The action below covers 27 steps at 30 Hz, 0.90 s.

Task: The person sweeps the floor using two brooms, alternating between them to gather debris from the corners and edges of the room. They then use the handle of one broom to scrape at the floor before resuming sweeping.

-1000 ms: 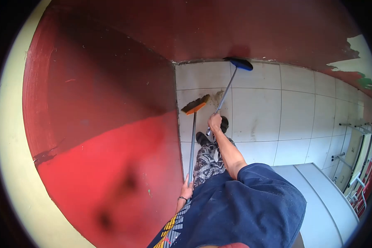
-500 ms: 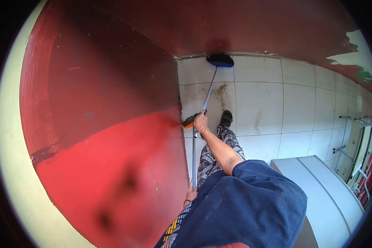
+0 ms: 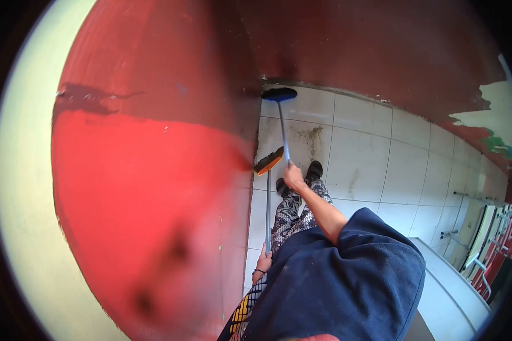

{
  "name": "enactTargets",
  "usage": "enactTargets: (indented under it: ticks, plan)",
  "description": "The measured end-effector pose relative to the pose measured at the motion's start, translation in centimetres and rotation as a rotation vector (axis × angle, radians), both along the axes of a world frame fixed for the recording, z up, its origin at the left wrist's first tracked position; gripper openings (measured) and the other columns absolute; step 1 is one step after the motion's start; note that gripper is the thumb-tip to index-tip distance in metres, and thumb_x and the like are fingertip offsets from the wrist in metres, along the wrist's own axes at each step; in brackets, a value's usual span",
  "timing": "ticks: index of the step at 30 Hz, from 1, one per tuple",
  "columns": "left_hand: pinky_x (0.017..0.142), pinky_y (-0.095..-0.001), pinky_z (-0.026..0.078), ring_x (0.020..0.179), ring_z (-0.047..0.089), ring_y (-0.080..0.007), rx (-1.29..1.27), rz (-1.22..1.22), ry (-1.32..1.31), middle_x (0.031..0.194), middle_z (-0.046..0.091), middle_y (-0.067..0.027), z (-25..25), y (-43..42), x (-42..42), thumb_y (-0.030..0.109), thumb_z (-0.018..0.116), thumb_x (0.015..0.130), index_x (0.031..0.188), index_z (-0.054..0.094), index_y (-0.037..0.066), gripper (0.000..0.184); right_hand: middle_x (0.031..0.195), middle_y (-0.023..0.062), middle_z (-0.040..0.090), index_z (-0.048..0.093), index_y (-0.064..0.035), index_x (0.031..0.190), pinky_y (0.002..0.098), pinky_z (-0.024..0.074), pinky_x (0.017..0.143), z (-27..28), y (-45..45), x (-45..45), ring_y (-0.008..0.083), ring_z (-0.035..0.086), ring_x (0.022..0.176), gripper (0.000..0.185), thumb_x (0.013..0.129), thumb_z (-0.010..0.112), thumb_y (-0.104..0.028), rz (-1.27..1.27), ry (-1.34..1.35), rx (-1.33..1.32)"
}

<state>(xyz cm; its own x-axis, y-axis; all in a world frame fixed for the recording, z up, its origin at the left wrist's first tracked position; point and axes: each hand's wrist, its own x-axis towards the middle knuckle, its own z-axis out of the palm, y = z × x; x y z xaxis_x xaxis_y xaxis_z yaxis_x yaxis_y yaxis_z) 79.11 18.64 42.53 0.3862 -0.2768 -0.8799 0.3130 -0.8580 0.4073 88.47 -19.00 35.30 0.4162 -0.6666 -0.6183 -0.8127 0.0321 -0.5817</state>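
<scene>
My right hand point(image 3: 294, 177) is wrapped round the grey handle of a blue broom point(image 3: 281, 98). Its dark bristles lie at the foot of the back wall, close to the corner. Lower down, my left hand point(image 3: 264, 262) grips the handle of an orange broom point(image 3: 269, 163) beside my leg. That broom's dark bristles are on or just above the floor, by the left wall. Both brooms point away from me, with the orange head nearer my feet.
A red wall point(image 3: 153, 170) rises on the left and a dark red wall point(image 3: 370, 51) stands ahead. Brown dirt point(image 3: 313, 135) marks the white tiled floor point(image 3: 358, 156). To the right are a grey-white cabinet-like box point(image 3: 449, 284) and stacked furniture with metal legs point(image 3: 483, 250).
The blue broom's head has shifted left along the back wall toward the corner. My right hand has moved right, away from the orange broom's head, which now shows fully. The view has turned slightly.
</scene>
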Motion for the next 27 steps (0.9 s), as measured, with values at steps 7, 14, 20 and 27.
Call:
enactTargets:
  ticks: [7,14,20,27]
  plan:
    - [0.037,-0.0296,0.038,0.039,0.042,-0.0118,-0.005,0.291,0.285,0.052,0.043,-0.0016,0.9,-2.8,0.7,0.024,0.043,0.09,0.141,0.01,0.027,0.061,0.09,0.0303,0.059,0.044,-0.0002,0.124,0.0453,0.0461,0.078,4.8,-0.9,-0.9,0.0422,0.057,0.09,0.042,0.086,0.042,-0.018,-0.175,-0.043,0.031]
    - [0.078,-0.0338,0.047,0.091,0.059,-0.0277,0.071,-0.183,-0.12,0.103,0.059,-0.0191,0.2,-1.2,-0.4,0.019,0.046,0.088,0.14,0.02,0.018,0.058,0.075,0.018,0.063,0.059,0.0009,0.08,0.0384,0.0501,0.057,-0.6,-0.3,16.3,0.0297,0.062,0.064,0.021,0.083,0.045,-0.014,-0.502,-0.272,0.322]
    - [0.081,-0.0334,0.046,0.095,0.057,-0.0279,0.096,-0.116,-0.059,0.108,0.057,-0.0197,1.2,1.6,-1.4,0.018,0.046,0.088,0.14,0.02,0.016,0.058,0.075,0.0212,0.063,0.059,0.0027,0.086,0.0404,0.0511,0.067,-3.7,-1.3,15.5,0.0356,0.063,0.074,0.019,0.078,0.051,-0.013,0.457,0.032,0.055]
    - [0.084,-0.0329,0.043,0.1,0.055,-0.0281,0.062,-0.007,-0.026,0.112,0.054,-0.0204,2.8,0.2,-3.6,0.018,0.047,0.087,0.14,0.021,0.014,0.059,0.085,0.027,0.061,0.059,0.0045,0.088,0.0445,0.0506,0.072,-2.8,0.5,10.6,0.0411,0.06,0.085,0.022,0.077,0.054,-0.014,0.274,0.145,0.13]
